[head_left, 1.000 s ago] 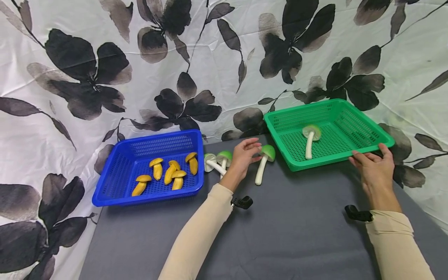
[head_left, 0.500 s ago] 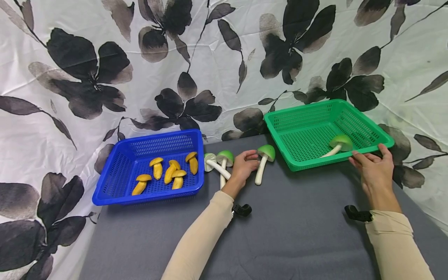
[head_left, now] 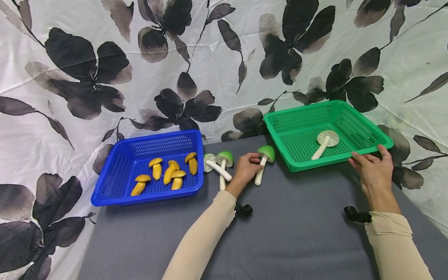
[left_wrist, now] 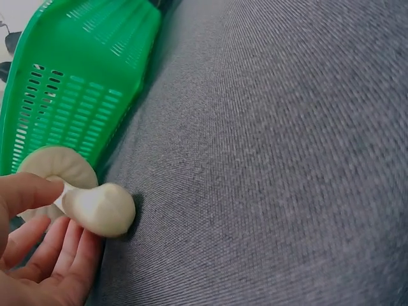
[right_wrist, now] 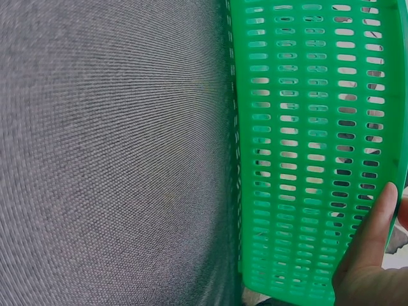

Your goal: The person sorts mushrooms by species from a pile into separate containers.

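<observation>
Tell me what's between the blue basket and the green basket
Three white-stemmed mushrooms and the left hand, pinching one; the head view shows them.

My left arm (head_left: 203,233) is slanting forward and inward, and my left hand (head_left: 245,169) is pinching between thumb and fingers. My right arm (head_left: 395,241) is leaning forward, my right hand (head_left: 374,171) gripping with thumb and fingers spread.

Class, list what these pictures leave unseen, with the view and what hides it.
Left wrist: part of the held mushroom, covered by the left hand.
Right wrist: most of the inside of the green basket, hidden by its slotted wall.
Right wrist: part of the right hand, cut off by the edges.
Head: the top of the cap on the mushroom in the basket, turned away.
</observation>
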Available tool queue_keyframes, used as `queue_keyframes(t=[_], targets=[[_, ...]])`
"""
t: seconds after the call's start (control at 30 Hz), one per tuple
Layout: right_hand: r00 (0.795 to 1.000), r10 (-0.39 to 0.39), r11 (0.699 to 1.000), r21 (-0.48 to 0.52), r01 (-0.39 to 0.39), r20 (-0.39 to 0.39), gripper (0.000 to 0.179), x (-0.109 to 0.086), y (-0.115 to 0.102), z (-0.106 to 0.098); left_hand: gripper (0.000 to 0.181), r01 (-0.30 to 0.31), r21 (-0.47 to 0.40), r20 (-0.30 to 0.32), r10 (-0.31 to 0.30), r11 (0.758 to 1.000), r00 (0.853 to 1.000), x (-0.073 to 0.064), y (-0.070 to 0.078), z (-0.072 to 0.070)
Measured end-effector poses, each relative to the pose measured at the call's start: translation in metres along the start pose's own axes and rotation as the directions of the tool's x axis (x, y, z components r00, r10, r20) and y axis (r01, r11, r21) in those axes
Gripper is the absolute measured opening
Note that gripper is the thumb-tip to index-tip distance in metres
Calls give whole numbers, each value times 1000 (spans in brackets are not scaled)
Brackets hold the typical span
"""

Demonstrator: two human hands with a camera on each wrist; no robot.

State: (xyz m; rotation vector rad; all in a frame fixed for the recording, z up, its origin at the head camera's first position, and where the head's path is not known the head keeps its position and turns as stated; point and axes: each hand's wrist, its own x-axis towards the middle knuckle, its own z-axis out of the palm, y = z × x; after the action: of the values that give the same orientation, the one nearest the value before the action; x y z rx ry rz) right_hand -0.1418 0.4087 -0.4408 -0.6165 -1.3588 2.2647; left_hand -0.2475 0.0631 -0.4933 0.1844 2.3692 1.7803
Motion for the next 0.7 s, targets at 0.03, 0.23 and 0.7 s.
queue_keyframes(t=[0.03,0.23,0.7], targets=[[1000,0,1000,2,0,2,111,0,0,0,43,-1,31,7,0,1000,1000,0,0,0],[1000,-2,1000,-1,2,12,111,-1,0,0,33,51,69,85,-56,996,995,0,6,-1],[1000,-10,1000,14,10,7,110,0,1,-1,34,165,-136,149,-145,977,978,0,3,-9]])
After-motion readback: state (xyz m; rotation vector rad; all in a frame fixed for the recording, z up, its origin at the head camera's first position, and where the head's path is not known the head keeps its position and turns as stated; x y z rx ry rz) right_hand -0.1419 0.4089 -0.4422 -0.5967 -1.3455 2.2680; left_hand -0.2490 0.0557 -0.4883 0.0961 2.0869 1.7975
